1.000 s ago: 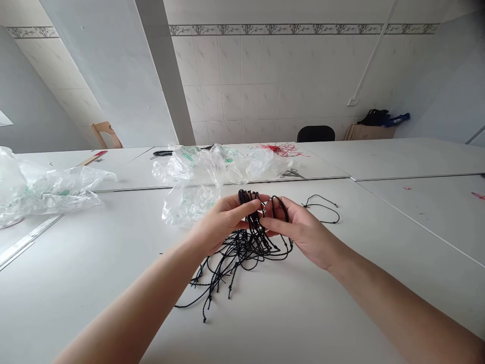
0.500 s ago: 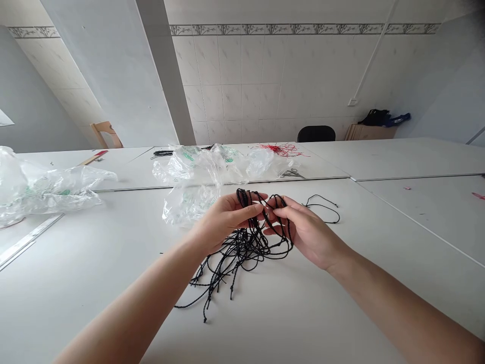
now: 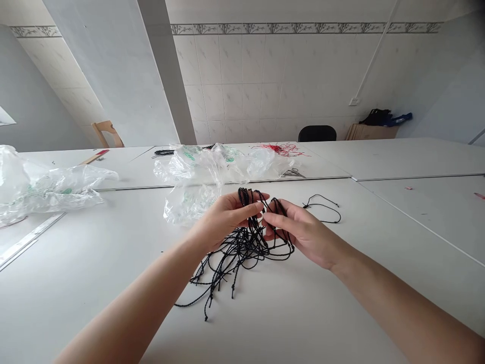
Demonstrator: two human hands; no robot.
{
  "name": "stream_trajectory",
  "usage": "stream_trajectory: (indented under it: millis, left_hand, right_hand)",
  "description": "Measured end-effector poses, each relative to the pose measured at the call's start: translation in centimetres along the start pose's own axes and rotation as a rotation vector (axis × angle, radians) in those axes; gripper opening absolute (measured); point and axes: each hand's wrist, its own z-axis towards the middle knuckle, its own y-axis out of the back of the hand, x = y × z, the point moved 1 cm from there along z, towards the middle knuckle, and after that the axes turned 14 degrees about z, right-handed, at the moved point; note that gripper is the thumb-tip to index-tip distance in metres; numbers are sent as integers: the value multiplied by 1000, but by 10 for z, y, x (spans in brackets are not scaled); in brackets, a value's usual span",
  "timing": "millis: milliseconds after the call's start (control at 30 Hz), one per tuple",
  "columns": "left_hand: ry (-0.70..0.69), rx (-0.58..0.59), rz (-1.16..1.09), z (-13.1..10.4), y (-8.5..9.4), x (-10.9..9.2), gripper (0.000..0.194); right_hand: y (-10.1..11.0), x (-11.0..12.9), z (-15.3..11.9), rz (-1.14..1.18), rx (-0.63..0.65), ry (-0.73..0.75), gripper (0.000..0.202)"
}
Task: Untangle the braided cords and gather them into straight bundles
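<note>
A bundle of thin black braided cords [image 3: 242,247] hangs from my hands, its knotted ends spread on the white table [image 3: 288,313]. My left hand [image 3: 231,215] is closed around the looped top of the bundle, thumb across the strands. Close beside it, my right hand [image 3: 299,227] pinches several loops of the same cords between thumb and fingers. Some strands run from one hand to the other. A single black cord [image 3: 322,207] lies in a loop on the table beyond my right hand.
Crumpled clear plastic bags [image 3: 204,167] lie behind my hands, and another clear bag [image 3: 49,187] is at the left. Scissors [image 3: 293,173] and red cords [image 3: 282,149] lie farther back. A metal ruler [image 3: 32,237] rests at the left. A black chair [image 3: 317,133] stands behind the table.
My right thumb has moved left, nearer my left fingertips, and now lies over the loops. My left hand keeps its hold on the bundle.
</note>
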Motion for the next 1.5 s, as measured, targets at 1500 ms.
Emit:
stream_trajectory:
  millis: [1500]
  left_hand:
    - [23, 24, -46, 0, 0, -4, 30]
  right_hand:
    - [-6, -4, 1, 100, -49, -20, 28]
